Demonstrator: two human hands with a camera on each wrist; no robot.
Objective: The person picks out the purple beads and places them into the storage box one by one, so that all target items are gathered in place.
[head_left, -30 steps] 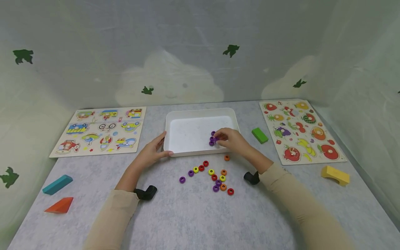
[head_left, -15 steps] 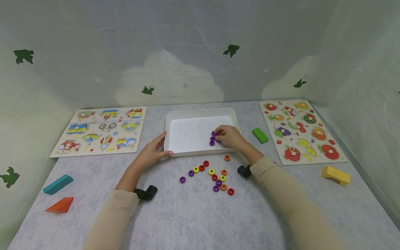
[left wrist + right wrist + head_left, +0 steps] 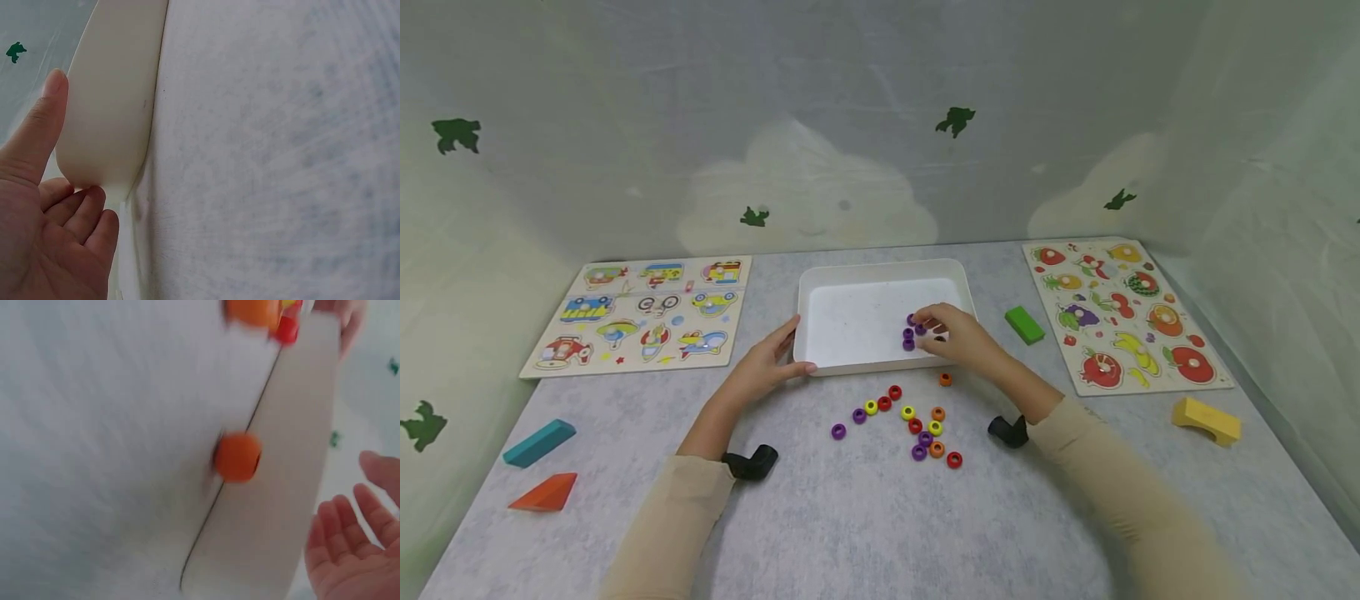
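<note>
In the head view, a white tray stands at the middle of the table. My left hand holds its near left corner, thumb at the near side and fingers against the end wall; the left wrist view shows the fingers bent there. Several purple beads lie grouped inside the tray's right part. My right hand hovers beside them, thumb and fingers apart, with no bead visibly pinched. A small dark spot under its fingers is too hidden to identify. The right wrist view shows the palm with nothing held.
Loose red, yellow, orange and purple beads lie before the tray, one orange bead close to its wall. Around are a vehicle puzzle, a fruit puzzle, and green, yellow, teal and orange blocks.
My right hand first moved in over the purple beads, then drew back to the right with its fingers parted, leaving a purple bead beside the others. The left hand stayed at the tray.
</note>
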